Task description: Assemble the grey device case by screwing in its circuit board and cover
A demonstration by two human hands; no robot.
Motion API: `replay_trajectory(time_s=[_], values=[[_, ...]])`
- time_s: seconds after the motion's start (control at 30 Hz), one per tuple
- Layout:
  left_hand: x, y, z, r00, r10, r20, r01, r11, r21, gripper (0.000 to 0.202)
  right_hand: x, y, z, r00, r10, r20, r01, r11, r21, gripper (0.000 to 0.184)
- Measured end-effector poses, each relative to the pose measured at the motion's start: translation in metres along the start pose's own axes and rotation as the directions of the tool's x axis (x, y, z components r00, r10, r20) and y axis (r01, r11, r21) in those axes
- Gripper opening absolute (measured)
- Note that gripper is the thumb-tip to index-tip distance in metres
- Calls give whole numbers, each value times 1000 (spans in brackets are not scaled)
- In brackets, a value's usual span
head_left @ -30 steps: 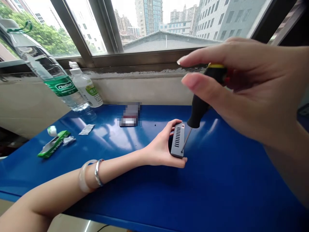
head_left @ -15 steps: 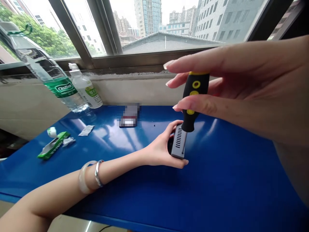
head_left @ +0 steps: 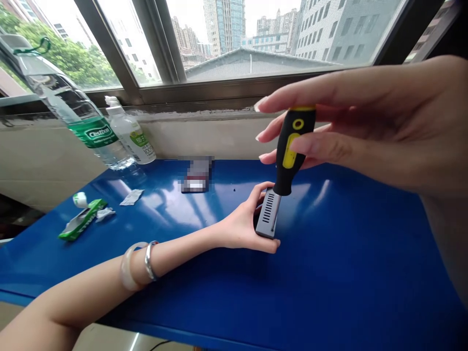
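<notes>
My left hand (head_left: 244, 222) is wrapped around a small grey box with a row of vent slots (head_left: 266, 219), holding it on the blue table (head_left: 329, 282). Its kind I cannot tell. Between the fingers and thumb of my right hand (head_left: 351, 122) is the black and yellow handle of a screwdriver (head_left: 292, 146). The tool leans slightly, handle up, and its metal shaft runs down to a corner at the near end of the slotted face. Two bangles (head_left: 148, 263) circle my left wrist.
Against the wall at the left stand a large water bottle (head_left: 95, 131) and a smaller bottle (head_left: 135, 139). Near them lie a torn green packet (head_left: 82, 222), a white paper piece (head_left: 131, 197) and a blurred-out flat object (head_left: 197, 175). A window (head_left: 248, 48) rises behind.
The screwdriver handle has turned, its long yellow inset now facing me, and my right fingers have shifted around it. The grey box has moved slightly left with my left hand.
</notes>
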State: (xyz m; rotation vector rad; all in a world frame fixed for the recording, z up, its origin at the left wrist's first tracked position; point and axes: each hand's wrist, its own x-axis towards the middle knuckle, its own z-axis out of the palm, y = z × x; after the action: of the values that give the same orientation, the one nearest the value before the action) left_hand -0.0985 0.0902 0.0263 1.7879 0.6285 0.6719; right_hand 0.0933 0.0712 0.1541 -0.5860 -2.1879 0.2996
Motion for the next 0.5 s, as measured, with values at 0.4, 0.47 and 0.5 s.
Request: replay_trajectory(time_s=[0.4, 0.47, 0.5], values=[[0, -2, -1, 1000, -5, 2, 5, 1000, -14, 91, -1, 1, 2, 998, 51, -45, -57, 987, -152, 30], [0, -3, -1, 1000, 2, 4, -2, 1000, -11, 91, -1, 1, 3, 998, 39, -57, -49, 984, -172, 30], [1, -3, -2, 1000, 3, 9, -2, 1000, -10, 92, -1, 1, 3, 997, 40, -62, -51, 983, -179, 29]])
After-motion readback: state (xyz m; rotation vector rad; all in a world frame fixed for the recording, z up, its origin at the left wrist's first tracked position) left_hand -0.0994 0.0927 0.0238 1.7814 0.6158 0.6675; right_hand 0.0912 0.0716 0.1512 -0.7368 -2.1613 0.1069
